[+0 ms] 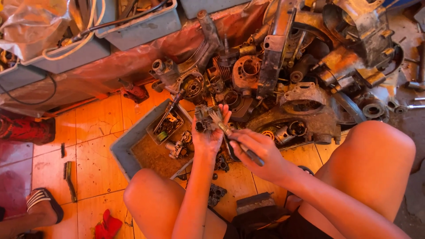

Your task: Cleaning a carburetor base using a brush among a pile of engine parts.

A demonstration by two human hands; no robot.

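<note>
My left hand (pixel 209 135) is raised over the floor and grips a small grimy metal engine part, a carburettor-like block (pixel 204 117). My right hand (pixel 260 152) holds a brush by its dark handle (pixel 241 144), and the bristle end (pixel 216 116) rests against the part. Both hands work above the right edge of a shallow grey tray (pixel 128 141) that holds small metal parts (pixel 178 148) and a smaller dish of bits (pixel 166 126). My bare knees frame the hands on both sides.
A big heap of rusty engine casings and cylinders (pixel 283 75) fills the floor ahead. Grey bins (pixel 146 26) with cables stand at the back left. A wire brush (pixel 69 179), a red rag (pixel 106 225) and another person's sandalled foot (pixel 42 206) lie on the tiled floor at left.
</note>
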